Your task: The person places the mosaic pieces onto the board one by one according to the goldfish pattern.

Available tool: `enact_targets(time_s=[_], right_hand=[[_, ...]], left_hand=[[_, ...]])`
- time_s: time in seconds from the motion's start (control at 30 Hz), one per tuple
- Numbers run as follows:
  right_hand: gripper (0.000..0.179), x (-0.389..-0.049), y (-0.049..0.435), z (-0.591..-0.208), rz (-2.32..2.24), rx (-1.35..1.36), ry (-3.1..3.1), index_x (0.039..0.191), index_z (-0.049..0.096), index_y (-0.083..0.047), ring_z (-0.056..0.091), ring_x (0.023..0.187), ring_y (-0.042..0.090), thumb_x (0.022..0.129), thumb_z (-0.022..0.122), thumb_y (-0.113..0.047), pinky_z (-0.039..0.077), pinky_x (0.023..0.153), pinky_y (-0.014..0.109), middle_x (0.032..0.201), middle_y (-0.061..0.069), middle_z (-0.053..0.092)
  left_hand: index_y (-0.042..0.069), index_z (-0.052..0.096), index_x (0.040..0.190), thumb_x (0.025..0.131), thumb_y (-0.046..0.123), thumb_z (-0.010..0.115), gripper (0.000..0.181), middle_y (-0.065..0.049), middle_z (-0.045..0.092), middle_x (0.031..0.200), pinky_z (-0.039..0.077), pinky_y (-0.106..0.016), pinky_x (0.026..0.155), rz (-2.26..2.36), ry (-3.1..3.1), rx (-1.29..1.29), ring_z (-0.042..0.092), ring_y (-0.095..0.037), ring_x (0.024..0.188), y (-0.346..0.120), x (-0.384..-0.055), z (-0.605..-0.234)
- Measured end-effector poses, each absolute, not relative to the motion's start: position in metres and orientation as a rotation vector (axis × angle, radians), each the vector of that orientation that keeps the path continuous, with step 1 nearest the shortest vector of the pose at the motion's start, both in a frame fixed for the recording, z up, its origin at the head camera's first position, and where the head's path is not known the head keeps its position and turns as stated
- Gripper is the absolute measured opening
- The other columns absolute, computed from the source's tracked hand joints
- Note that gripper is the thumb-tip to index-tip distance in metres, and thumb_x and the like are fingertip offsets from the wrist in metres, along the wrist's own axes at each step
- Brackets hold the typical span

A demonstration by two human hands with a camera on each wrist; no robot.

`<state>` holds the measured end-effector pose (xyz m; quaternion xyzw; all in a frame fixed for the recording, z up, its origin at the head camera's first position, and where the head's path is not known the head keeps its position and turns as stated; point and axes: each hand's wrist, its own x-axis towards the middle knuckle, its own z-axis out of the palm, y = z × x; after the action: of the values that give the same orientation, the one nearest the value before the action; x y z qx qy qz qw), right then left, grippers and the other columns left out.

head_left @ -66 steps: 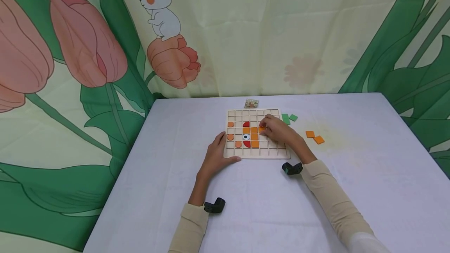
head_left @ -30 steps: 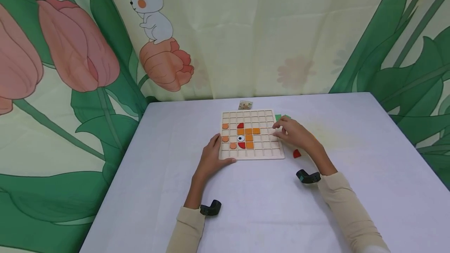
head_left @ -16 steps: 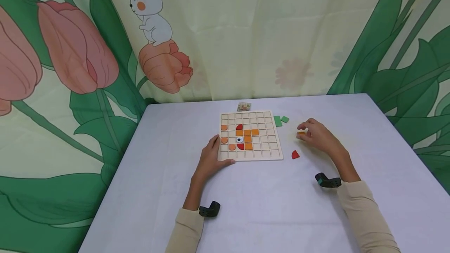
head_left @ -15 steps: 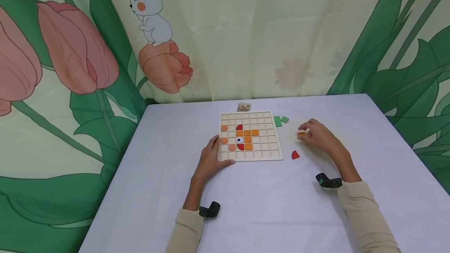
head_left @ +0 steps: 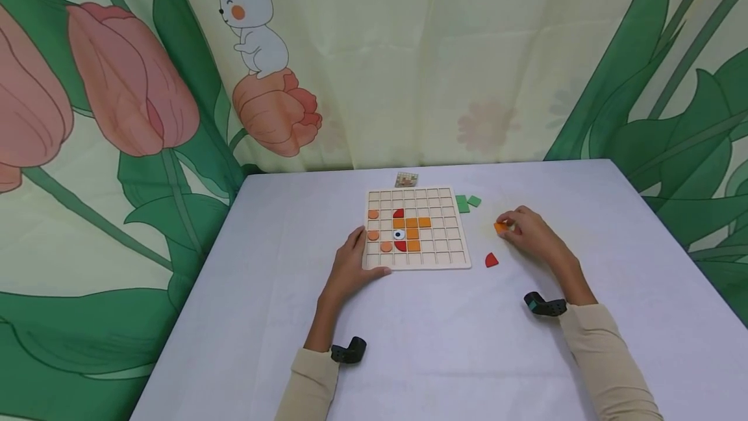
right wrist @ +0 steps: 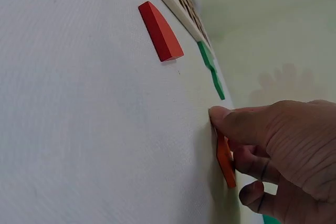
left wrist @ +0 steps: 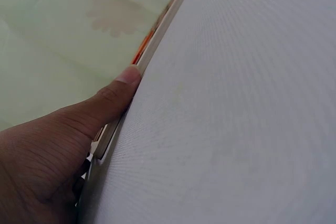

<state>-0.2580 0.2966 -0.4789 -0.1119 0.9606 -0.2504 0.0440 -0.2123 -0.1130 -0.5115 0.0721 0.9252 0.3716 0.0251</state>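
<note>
Right hand [head_left: 533, 231] pinching an orange tile [head_left: 500, 228], left hand [head_left: 350, 264] on the board [head_left: 447, 249].
Head view: the tile is right of the board, near a red wedge [head_left: 491, 260]; the left hand spreads wide at the board's near left corner. Left wrist: its thumb lies on the board's edge. Right wrist: thumb and fingertips grip the tile close to the table [right wrist: 105, 129].

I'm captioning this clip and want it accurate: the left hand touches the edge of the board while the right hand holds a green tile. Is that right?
One thing is off: the right hand holds an orange tile, not a green one, as the right wrist view shows. The left hand does touch the edge of the board.
</note>
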Motion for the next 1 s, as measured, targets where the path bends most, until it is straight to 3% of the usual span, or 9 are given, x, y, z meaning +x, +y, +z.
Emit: enact_targets(time_s=[0.23,0.37,0.63,1.0], right_hand=[[0.029,-0.257,0.292,-0.482,-0.762,-0.327,2.966,0.122,0.069,0.007,0.059,0.098,0.035,0.099,0.074,-0.010,0.060,0.088,0.047,0.113,0.026,0.062],[0.030,-0.257,0.292,-0.484,-0.781,-0.339,2.971,0.120,0.068,0.009,0.057,0.094,0.032,0.100,0.074,-0.011,0.056,0.084,0.042,0.114,0.025,0.061],[0.032,-0.260,0.288,-0.487,-0.812,-0.353,2.969,0.122,0.067,0.008,0.056,0.093,0.028,0.101,0.073,-0.014,0.053,0.081,0.037,0.114,0.021,0.061],[0.033,-0.263,0.265,-0.481,-0.874,-0.377,2.924,0.126,0.066,0.006,0.055,0.098,0.029,0.101,0.073,-0.015,0.053,0.086,0.039,0.120,0.020,0.062]], left_hand=[[0.007,0.028,0.168,0.082,0.042,0.092,0.113,-0.014,0.032,0.173,0.042,-0.052,0.124,1.134,2.873,0.235,0.039,-0.036,0.156,-0.111,-0.212,-0.512],[0.008,0.028,0.169,0.082,0.043,0.092,0.114,-0.014,0.032,0.173,0.042,-0.052,0.124,1.131,2.871,0.229,0.039,-0.036,0.156,-0.110,-0.212,-0.512],[0.007,0.028,0.169,0.082,0.044,0.092,0.114,-0.014,0.032,0.173,0.041,-0.052,0.124,1.126,2.874,0.225,0.039,-0.036,0.156,-0.111,-0.212,-0.513],[0.008,0.027,0.169,0.082,0.043,0.092,0.114,-0.013,0.031,0.173,0.041,-0.053,0.125,1.156,2.860,0.223,0.039,-0.035,0.155,-0.113,-0.212,-0.513]])
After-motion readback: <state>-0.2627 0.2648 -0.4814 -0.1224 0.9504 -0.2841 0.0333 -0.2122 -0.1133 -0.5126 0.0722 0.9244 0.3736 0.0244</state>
